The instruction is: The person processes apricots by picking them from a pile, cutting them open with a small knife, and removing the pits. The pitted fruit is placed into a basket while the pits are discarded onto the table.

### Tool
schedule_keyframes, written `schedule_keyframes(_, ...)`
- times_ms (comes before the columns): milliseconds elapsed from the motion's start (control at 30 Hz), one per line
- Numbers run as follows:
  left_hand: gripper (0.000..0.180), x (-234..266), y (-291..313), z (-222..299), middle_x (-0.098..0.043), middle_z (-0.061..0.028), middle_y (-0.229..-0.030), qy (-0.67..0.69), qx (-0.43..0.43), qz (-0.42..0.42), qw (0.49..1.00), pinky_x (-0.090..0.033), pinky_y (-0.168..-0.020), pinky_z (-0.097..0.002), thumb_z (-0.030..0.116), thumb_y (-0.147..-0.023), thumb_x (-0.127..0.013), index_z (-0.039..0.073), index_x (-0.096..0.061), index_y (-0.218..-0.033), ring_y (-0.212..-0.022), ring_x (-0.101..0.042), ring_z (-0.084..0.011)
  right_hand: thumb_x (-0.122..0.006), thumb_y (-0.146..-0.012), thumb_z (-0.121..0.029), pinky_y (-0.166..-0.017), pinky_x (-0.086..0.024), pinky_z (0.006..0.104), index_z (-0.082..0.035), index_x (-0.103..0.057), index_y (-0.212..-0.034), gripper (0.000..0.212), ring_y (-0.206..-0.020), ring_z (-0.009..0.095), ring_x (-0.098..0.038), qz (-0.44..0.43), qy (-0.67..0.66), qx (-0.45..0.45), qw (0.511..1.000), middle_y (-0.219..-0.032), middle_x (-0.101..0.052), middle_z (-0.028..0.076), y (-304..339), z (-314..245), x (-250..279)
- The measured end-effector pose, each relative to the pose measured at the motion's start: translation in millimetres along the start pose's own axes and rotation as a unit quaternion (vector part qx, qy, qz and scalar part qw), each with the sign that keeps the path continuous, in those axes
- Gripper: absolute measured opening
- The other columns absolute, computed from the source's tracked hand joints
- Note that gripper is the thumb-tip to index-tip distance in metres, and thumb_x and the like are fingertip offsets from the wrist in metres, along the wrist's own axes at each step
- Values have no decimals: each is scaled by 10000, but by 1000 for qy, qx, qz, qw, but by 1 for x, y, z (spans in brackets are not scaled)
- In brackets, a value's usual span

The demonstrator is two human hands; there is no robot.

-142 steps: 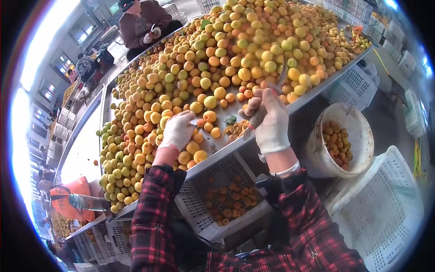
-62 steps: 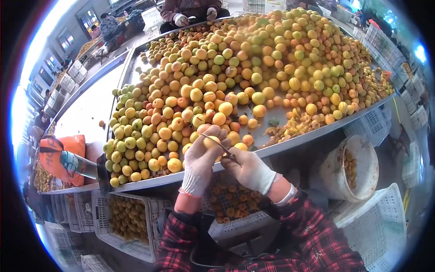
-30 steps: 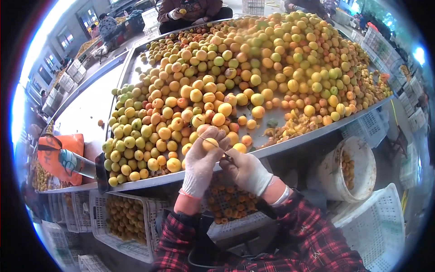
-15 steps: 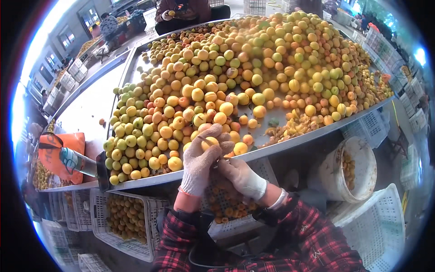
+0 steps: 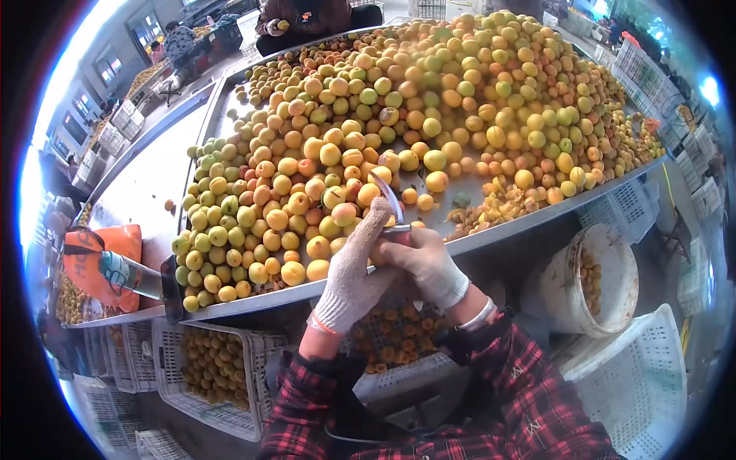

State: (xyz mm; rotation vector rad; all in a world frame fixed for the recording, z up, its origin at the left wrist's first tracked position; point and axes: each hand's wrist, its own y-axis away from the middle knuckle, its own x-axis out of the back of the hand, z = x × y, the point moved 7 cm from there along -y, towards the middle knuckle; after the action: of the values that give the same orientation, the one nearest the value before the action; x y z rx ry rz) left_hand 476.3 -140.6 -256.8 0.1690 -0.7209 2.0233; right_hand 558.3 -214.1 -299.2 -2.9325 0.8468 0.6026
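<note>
My gloved left hand (image 5: 354, 268) and gloved right hand (image 5: 429, 264) meet just in front of the table's near edge. A small knife (image 5: 391, 198) with a curved blade points up and away from my right hand, which is closed around its reddish handle. My left hand is closed against the right, its thumb beside the blade; whatever lies within its fingers is hidden. Beyond both hands, a large heap of yellow, orange and greenish apricots (image 5: 337, 153) covers the metal table (image 5: 307, 294). Below my hands, a white crate (image 5: 391, 383) contains cut apricot pieces.
Split orange fruit pieces (image 5: 498, 211) lie near the table's front edge. To the right are a white bucket (image 5: 548, 284) and a white crate (image 5: 636, 391). A crate of dark yellow fruit (image 5: 215, 368) stands lower left, below an orange bag (image 5: 126, 253). Another person (image 5: 307, 19) sits opposite.
The apricot that showed in my left hand is no longer visible. The knife blade has come into view, pointing upward. The camera view has shifted slightly.
</note>
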Motion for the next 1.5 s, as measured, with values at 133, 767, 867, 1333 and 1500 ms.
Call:
schedule_keyframes(133,717,8,1,1,-578,-183,-1288,-68,-34,60,995,-470,-977,-359,-24,-647,-779,-1,-513,-1313,-1175,-579,-308,-691,-885,-187,-609,-443,187,1,-677,-1017,229,-702,39,-547,21,21,13,999,-833,-639,-16,0,-12,4)
schedule_keyframes(767,438,2,2,-33,-568,-147,-1262,407,197,78,889,-505,-954,-361,68,-911,-572,-33,-494,-1331,-1118,-590,-237,-676,-913,-234,-432,-393,205,-4,-662,-982,241,-491,49,-499,32,10,-23,999,-632,-584,-4,-2,-22,24)
schedule_keyframes(867,431,1,1,-31,-574,-140,-1241,435,216,103,868,-492,-959,-341,80,-930,-558,-47,-486,-1336,-1094,-594,-217,-677,-910,-232,-437,-389,197,-2,-662,-971,238,-491,39,-490,95,42,-1,995,-645,-589,-4,-7,-26,35)
schedule_keyframes(1333,437,8,1,-42,-585,-161,-1248,473,198,148,846,-514,-926,-335,138,-951,-574,-46,-483,-1336,-1058,-620,-226,-679,-895,-260,-465,-404,187,-29,-669,-1014,261,-530,36,-533,74,161,-49,983,-711,-600,-18,-5,-36,43)
schedule_keyframes(1500,534,8,-6,-28,-494,-202,-1369,458,136,64,876,-419,-1036,-353,190,-935,-570,-77,-423,-1374,-1212,-538,-275,-538,-961,-356,-423,-366,212,-4,-653,-999,373,-474,76,-505,-83,161,-65,981,-616,-576,13,8,-28,5)
